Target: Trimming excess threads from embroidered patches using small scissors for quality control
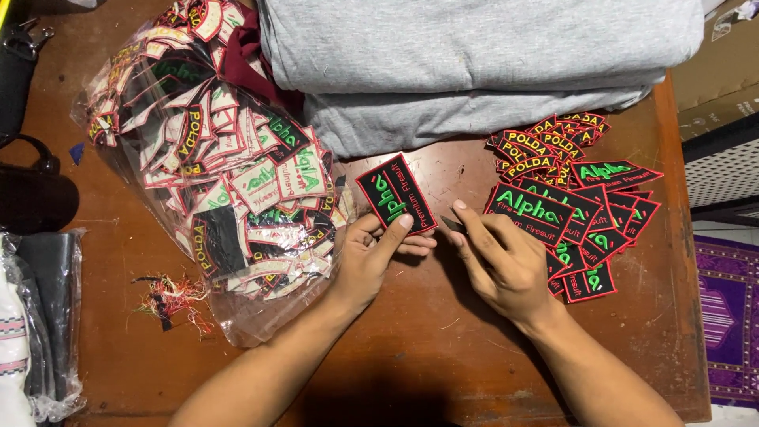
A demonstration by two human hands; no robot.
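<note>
**Patch in hand at the wooden table**

Your left hand [371,257] grips a black patch [396,194] with green lettering and a red border, thumb and fingers pinching its lower edge so it stands up near the middle of the table [411,348]. Your right hand [502,265], just beside it at 3 o'clock, is curled around a small dark tool [453,224] whose tip points toward the patch. A loose pile of matching patches [573,205] lies at 2 o'clock, a clear plastic bag of patches [213,166] at 10 o'clock, folded grey cloth [474,63] at 12 o'clock, and thread scraps [170,300] at 8 o'clock.
</note>
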